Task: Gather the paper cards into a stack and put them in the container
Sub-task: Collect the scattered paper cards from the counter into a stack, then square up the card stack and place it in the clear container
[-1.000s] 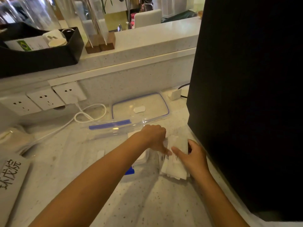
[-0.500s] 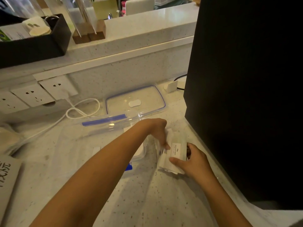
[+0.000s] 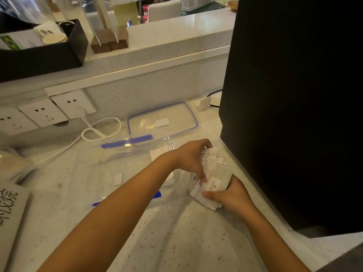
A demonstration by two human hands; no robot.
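Observation:
Several white paper cards [image 3: 215, 176] lie in a loose, fanned pile on the speckled counter beside a black screen. My left hand [image 3: 191, 159] presses on the pile's left and far side, thumb down on its left edge. My right hand [image 3: 229, 194] grips the near right end of the pile, thumb on a card with printed text. The clear plastic container [image 3: 125, 152] with blue clips stands open just left of the pile, partly hidden behind my left forearm. Its clear lid [image 3: 163, 119] lies flat behind it.
A large black screen [image 3: 294, 105] walls off the right side. A white cable [image 3: 98, 132] runs from wall sockets [image 3: 42, 114] at the left. A black tray [image 3: 41, 50] sits on the raised ledge. A printed sheet [image 3: 9, 209] lies at the left edge.
Both hands have closed in on the pile and drawn the cards together; my right hand has shifted to grip the near end, with a printed card now showing on top.

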